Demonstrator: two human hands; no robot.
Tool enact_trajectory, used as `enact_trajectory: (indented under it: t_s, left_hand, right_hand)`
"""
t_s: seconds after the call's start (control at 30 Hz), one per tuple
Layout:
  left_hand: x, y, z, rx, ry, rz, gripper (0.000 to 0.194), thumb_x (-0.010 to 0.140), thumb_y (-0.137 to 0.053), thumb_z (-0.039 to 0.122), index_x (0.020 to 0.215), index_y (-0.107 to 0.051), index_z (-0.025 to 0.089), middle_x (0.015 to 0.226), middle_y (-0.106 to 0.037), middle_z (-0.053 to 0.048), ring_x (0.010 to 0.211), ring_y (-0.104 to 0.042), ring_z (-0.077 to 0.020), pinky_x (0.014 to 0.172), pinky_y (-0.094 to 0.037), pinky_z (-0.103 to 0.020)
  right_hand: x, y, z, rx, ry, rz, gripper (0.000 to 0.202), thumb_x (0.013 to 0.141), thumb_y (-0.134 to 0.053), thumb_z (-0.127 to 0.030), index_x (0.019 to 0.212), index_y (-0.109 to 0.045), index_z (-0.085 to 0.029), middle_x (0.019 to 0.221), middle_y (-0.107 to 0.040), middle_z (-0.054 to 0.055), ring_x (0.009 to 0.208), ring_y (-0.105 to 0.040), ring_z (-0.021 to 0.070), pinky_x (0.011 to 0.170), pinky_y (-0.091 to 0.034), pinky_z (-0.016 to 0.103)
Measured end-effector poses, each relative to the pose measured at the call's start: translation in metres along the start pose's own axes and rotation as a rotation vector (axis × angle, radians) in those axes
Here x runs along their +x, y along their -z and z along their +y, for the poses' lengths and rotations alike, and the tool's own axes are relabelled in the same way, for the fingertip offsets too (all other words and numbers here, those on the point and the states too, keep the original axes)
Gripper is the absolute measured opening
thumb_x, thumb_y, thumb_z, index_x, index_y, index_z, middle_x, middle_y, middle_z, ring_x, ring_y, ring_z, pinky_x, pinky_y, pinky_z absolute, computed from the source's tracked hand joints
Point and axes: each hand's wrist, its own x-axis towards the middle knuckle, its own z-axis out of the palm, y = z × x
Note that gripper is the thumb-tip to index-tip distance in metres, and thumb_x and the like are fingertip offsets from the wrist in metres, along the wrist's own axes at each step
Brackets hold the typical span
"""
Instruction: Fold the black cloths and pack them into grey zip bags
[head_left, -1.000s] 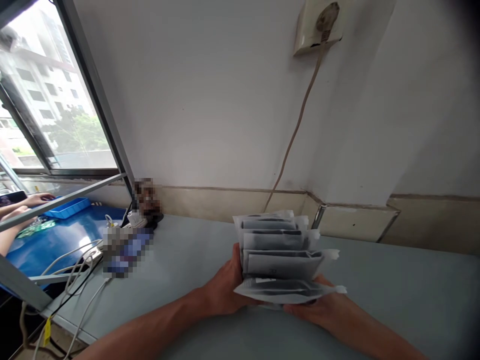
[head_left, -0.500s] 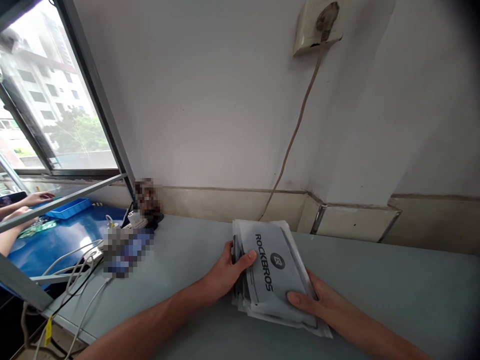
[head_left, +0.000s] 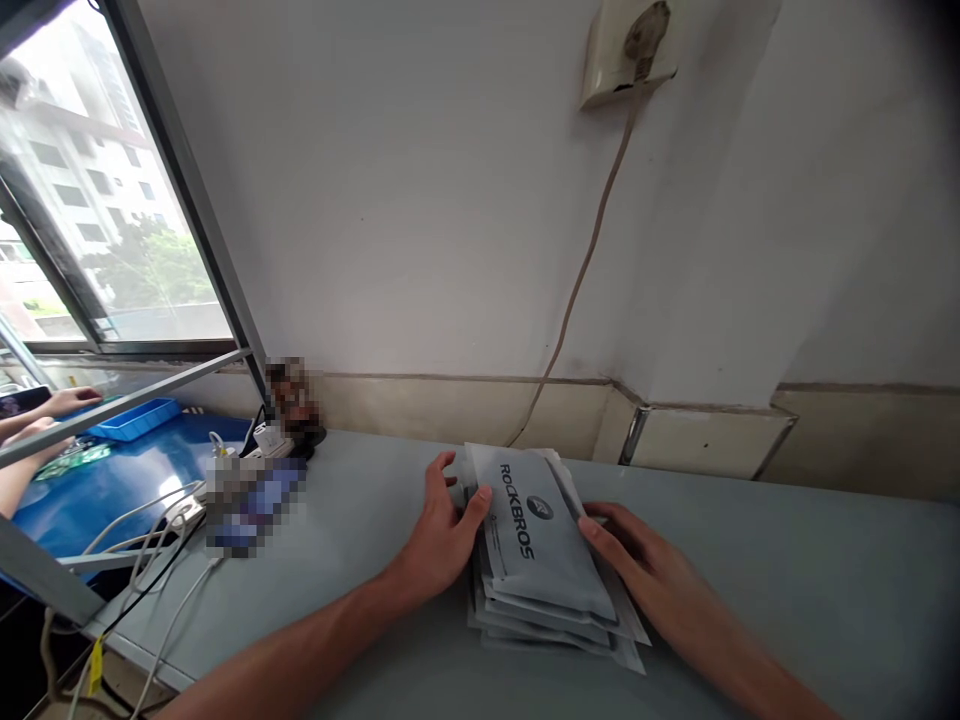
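A stack of several flat, pale grey packets lies on the grey table, the top one printed ROCKBROS with a round dark logo. At its left edge is my left hand, fingers apart, the thumb touching the top packet and the other fingers beside the stack. My right hand is at the right side, thumb against the top packet's edge and fingers loosely curved above it. Neither hand is closed round the stack. The lower packets stick out unevenly at the front and right.
On the left lie white cables, a power strip and a blurred-out item. Past a metal frame, another person's hands are over a blue surface with a blue tray. A cord hangs from a wall socket.
Both hands have loosened from the stack, which now rests lower with its packets more spread at the front. My right hand has moved up along the right edge, and my left fingers have opened.
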Motion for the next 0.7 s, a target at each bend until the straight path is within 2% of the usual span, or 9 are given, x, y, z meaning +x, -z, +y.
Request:
enact_trajectory:
  t_s: [0.1, 0.2, 0.33, 0.43, 0.5, 0.57, 0.63, 0.7]
  left_hand:
    - [-0.002, -0.008, 0.004, -0.139, -0.028, -0.056, 0.078, 0.103, -0.045, 0.064, 0.164, -0.008, 0.031, 0.171, -0.022, -0.010, 0.160, -0.018, -0.0274, 0.127, -0.029, -0.045]
    - [-0.004, -0.012, 0.006, -0.118, -0.014, -0.158, 0.075, 0.105, -0.039, 0.062, 0.167, -0.006, 0.034, 0.176, -0.009, -0.002, 0.162, -0.009, -0.0262, 0.132, -0.014, -0.047]
    - [-0.003, -0.014, -0.001, 0.010, 0.022, -0.135, 0.075, 0.106, -0.033, 0.062, 0.168, -0.009, 0.029, 0.176, 0.000, 0.001, 0.162, 0.006, -0.0243, 0.132, -0.001, -0.047]
    - [-0.002, -0.013, -0.005, 0.111, -0.017, -0.112, 0.072, 0.106, -0.031, 0.060, 0.168, -0.011, 0.030, 0.175, 0.007, 0.003, 0.161, 0.010, -0.0238, 0.132, 0.000, -0.048]
    - [-0.002, -0.011, -0.006, 0.189, -0.081, -0.106, 0.070, 0.107, -0.030, 0.059, 0.168, -0.010, 0.031, 0.174, 0.012, 0.004, 0.160, 0.011, -0.0243, 0.132, -0.003, -0.049]
    - [-0.002, -0.009, -0.005, 0.283, -0.194, -0.085, 0.066, 0.109, -0.029, 0.056, 0.168, -0.016, 0.030, 0.174, 0.009, 0.004, 0.161, 0.011, -0.0247, 0.133, -0.007, -0.050]
    - [0.000, -0.008, -0.003, 0.369, -0.349, -0.089, 0.056, 0.111, -0.029, 0.048, 0.164, -0.031, 0.031, 0.175, -0.012, 0.002, 0.162, 0.000, -0.0231, 0.133, -0.011, -0.050]
    - [0.002, -0.006, 0.000, 0.409, -0.481, -0.131, 0.049, 0.112, -0.026, 0.040, 0.156, -0.046, 0.032, 0.168, -0.036, 0.001, 0.160, -0.021, -0.0201, 0.133, -0.017, -0.047]
  right_hand:
    - [0.003, -0.008, 0.009, 0.083, 0.048, 0.093, 0.083, 0.091, -0.046, -0.079, 0.156, -0.044, -0.028, 0.153, -0.059, 0.009, 0.139, -0.057, 0.0346, 0.106, -0.057, 0.043]
    - [0.002, -0.015, 0.015, 0.116, 0.075, 0.002, 0.081, 0.094, -0.048, -0.074, 0.164, -0.030, -0.037, 0.171, -0.034, -0.002, 0.155, -0.034, 0.0308, 0.121, -0.044, 0.042]
    - [0.001, -0.019, 0.019, 0.082, 0.055, -0.090, 0.084, 0.096, -0.046, -0.074, 0.167, -0.024, -0.036, 0.176, -0.015, -0.006, 0.161, -0.015, 0.0288, 0.129, -0.024, 0.047]
    - [-0.001, -0.018, 0.017, 0.052, 0.098, -0.093, 0.084, 0.097, -0.045, -0.073, 0.167, -0.012, -0.041, 0.177, -0.002, -0.011, 0.162, -0.003, 0.0262, 0.130, -0.017, 0.048]
    - [-0.002, -0.017, 0.013, 0.042, 0.140, -0.121, 0.079, 0.099, -0.044, -0.071, 0.166, -0.010, -0.047, 0.176, 0.004, -0.016, 0.162, 0.001, 0.0246, 0.130, -0.015, 0.049]
    - [-0.004, -0.015, 0.009, 0.031, 0.172, -0.162, 0.071, 0.100, -0.043, -0.069, 0.164, -0.019, -0.049, 0.176, 0.001, -0.017, 0.162, 0.000, 0.0248, 0.130, -0.013, 0.050]
    - [-0.004, -0.014, 0.006, 0.021, 0.191, -0.185, 0.067, 0.101, -0.043, -0.068, 0.163, -0.028, -0.047, 0.176, -0.006, -0.015, 0.162, -0.006, 0.0258, 0.130, -0.012, 0.050]
    - [-0.004, -0.013, 0.006, 0.015, 0.204, -0.180, 0.067, 0.101, -0.044, -0.068, 0.163, -0.031, -0.044, 0.176, -0.012, -0.012, 0.162, -0.010, 0.0266, 0.130, -0.012, 0.050]
